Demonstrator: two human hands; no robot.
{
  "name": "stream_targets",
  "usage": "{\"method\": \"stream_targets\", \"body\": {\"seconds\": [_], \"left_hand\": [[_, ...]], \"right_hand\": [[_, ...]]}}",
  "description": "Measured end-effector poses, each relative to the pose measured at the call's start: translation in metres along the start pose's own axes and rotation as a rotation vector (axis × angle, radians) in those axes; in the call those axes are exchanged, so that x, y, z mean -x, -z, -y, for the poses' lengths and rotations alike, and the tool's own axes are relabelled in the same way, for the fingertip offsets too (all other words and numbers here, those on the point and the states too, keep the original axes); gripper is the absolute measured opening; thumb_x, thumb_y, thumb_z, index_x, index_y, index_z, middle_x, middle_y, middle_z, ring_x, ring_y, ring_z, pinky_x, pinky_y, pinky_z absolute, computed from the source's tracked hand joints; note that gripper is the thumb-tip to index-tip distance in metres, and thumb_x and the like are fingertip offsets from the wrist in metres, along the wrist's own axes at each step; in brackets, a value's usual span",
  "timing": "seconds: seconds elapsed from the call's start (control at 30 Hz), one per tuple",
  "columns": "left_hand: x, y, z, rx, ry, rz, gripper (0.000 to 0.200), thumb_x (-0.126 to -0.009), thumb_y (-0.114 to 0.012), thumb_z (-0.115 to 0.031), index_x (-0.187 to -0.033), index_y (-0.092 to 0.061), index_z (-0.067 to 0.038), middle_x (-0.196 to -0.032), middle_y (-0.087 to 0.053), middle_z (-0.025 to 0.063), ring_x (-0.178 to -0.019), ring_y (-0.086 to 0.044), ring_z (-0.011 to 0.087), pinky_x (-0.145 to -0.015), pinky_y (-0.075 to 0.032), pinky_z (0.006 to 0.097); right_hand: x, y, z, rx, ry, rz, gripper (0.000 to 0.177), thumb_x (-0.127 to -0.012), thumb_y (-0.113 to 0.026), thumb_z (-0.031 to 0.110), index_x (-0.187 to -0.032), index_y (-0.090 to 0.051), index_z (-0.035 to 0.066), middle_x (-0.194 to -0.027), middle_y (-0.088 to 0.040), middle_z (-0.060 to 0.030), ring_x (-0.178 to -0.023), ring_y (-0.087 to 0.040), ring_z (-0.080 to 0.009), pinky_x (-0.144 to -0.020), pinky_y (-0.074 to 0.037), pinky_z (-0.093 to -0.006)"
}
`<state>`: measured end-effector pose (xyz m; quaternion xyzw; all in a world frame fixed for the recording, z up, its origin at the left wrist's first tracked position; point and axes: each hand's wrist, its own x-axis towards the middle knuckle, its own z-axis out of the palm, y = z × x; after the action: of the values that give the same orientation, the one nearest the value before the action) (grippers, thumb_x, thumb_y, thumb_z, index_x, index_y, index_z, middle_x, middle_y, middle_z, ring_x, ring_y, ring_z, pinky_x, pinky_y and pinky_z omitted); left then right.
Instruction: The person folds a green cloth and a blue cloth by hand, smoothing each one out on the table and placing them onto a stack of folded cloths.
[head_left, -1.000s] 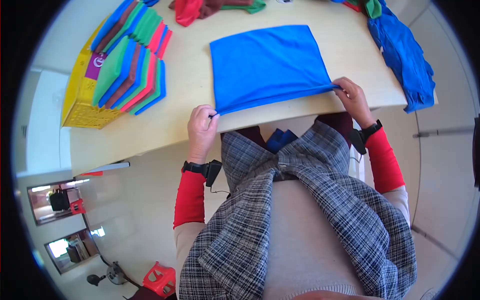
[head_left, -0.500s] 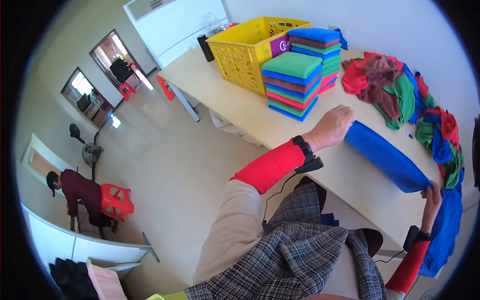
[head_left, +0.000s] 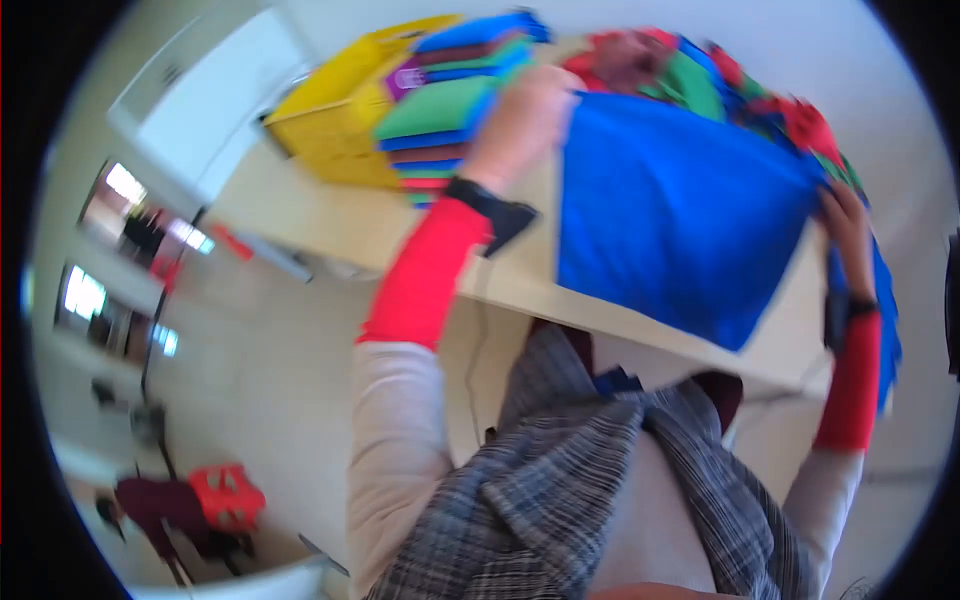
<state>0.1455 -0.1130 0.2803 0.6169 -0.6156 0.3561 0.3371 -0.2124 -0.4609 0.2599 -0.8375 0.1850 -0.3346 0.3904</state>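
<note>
A blue cloth (head_left: pixel 680 215) hangs spread out between my two hands, over the front edge of the table (head_left: pixel 330 215). My left hand (head_left: pixel 530 120) is closed on its upper left corner, beside a stack of folded cloths (head_left: pixel 425 120) in green, blue, brown and red. At the cloth's upper right corner, my right hand (head_left: pixel 848 222) is closed on it. A heap of loose red, green, brown and blue cloths (head_left: pixel 690 85) lies behind the held cloth, partly hidden by it. The view is blurred by motion.
A yellow crate (head_left: pixel 335 125) stands on the table left of the stacks. More loose cloths hang over the table's right end. At the lower left, a person in dark red (head_left: pixel 155 505) is by a red stool (head_left: pixel 228 497).
The blue cloth has gone from a narrow folded strip to a wide spread sheet. Both my hands have risen in view, the left beside the stack. The camera view has turned.
</note>
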Motion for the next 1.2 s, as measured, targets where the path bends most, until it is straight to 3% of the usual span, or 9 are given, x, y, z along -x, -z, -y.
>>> {"method": "stream_targets", "body": {"seconds": [0.07,0.2,0.4,0.53,0.67,0.83,0.97,1.07,1.2], "left_hand": [[-0.006,-0.015,0.011,-0.031,-0.012,0.038,0.013,-0.092,-0.056,-0.009,-0.1,-0.065,-0.006,-0.096,-0.064,0.0159,-0.096,-0.062,0.0379,-0.084,-0.051,0.0457],[-0.032,-0.031,0.021,-0.164,-0.071,0.015,0.009,-0.091,-0.06,-0.007,-0.099,-0.064,-0.006,-0.096,-0.064,0.015,-0.097,-0.062,0.0367,-0.084,-0.051,0.0439],[-0.029,-0.026,0.001,-0.182,-0.075,-0.097,0.009,-0.092,-0.061,-0.004,-0.101,-0.062,-0.004,-0.097,-0.062,0.0141,-0.098,-0.06,0.0347,-0.084,-0.05,0.043],[0.056,-0.036,-0.025,-0.186,-0.044,0.137,0.006,-0.094,-0.06,-0.005,-0.099,-0.06,-0.004,-0.096,-0.059,0.0142,-0.092,-0.058,0.0349,-0.079,-0.048,0.0447],[0.17,-0.065,-0.045,-0.126,0.018,0.427,0.004,-0.093,-0.057,-0.005,-0.096,-0.059,-0.003,-0.094,-0.058,0.0138,-0.088,-0.057,0.0335,-0.076,-0.048,0.0423],[0.212,-0.059,-0.083,0.054,0.133,0.467,0.009,-0.087,-0.062,-0.002,-0.096,-0.061,-0.002,-0.095,-0.06,0.0142,-0.091,-0.059,0.034,-0.08,-0.049,0.0422],[0.205,-0.055,-0.083,0.085,0.24,0.432,0.011,-0.088,-0.062,0.002,-0.098,-0.061,-0.002,-0.098,-0.06,0.0153,-0.095,-0.06,0.0352,-0.084,-0.05,0.0421],[0.174,-0.042,-0.072,0.044,0.307,0.347,0.01,-0.09,-0.061,0.003,-0.099,-0.06,-0.001,-0.098,-0.06,0.0163,-0.096,-0.061,0.0341,-0.086,-0.05,0.0401],[0.093,-0.009,-0.056,0.1,0.246,0.13,0.008,-0.092,-0.063,0.004,-0.097,-0.059,-0.001,-0.097,-0.06,0.0133,-0.091,-0.061,0.0296,-0.084,-0.05,0.0355]], "right_hand": [[-0.014,-0.009,-0.012,0.103,0.113,0.014,0.022,-0.102,-0.061,0.022,-0.113,-0.065,0.002,-0.09,-0.061,0.0013,-0.076,-0.056,-0.0078,-0.068,-0.047,-0.0218],[-0.029,-0.006,-0.007,0.221,0.183,-0.052,0.021,-0.103,-0.059,0.015,-0.115,-0.064,-0.001,-0.091,-0.065,-0.002,-0.085,-0.062,-0.0094,-0.078,-0.052,-0.024],[-0.015,0.002,0.001,0.228,0.324,-0.118,0.016,-0.101,-0.061,0.011,-0.114,-0.066,0.003,-0.094,-0.065,-0.0013,-0.087,-0.061,-0.0122,-0.08,-0.05,-0.0259],[0.051,-0.029,-0.027,0.295,0.245,-0.072,0.015,-0.097,-0.064,0.006,-0.111,-0.066,0.004,-0.092,-0.063,-0.0026,-0.088,-0.059,-0.0122,-0.078,-0.048,-0.025],[0.108,-0.073,-0.098,0.305,0.178,0.102,0.015,-0.092,-0.063,0.0,-0.107,-0.066,0.002,-0.095,-0.067,-0.0113,-0.089,-0.066,-0.0222,-0.081,-0.053,-0.032],[0.15,-0.093,-0.11,0.277,0.045,0.151,0.016,-0.092,-0.061,-0.001,-0.107,-0.066,0.001,-0.096,-0.069,-0.0148,-0.088,-0.067,-0.0285,-0.084,-0.054,-0.0349],[0.157,-0.088,-0.101,0.267,0.039,0.153,0.016,-0.094,-0.06,0.001,-0.109,-0.066,0.0,-0.093,-0.069,-0.0123,-0.084,-0.067,-0.0238,-0.083,-0.054,-0.0321],[0.134,-0.07,-0.071,0.056,-0.128,0.159,0.017,-0.096,-0.061,0.004,-0.113,-0.066,0.0,-0.091,-0.068,-0.0091,-0.084,-0.066,-0.0174,-0.083,-0.054,-0.0296],[0.097,-0.035,-0.008,0.087,0.017,0.084,0.019,-0.099,-0.058,0.003,-0.116,-0.065,-0.001,-0.09,-0.066,-0.0057,-0.084,-0.064,-0.0144,-0.082,-0.055,-0.0279]]}}
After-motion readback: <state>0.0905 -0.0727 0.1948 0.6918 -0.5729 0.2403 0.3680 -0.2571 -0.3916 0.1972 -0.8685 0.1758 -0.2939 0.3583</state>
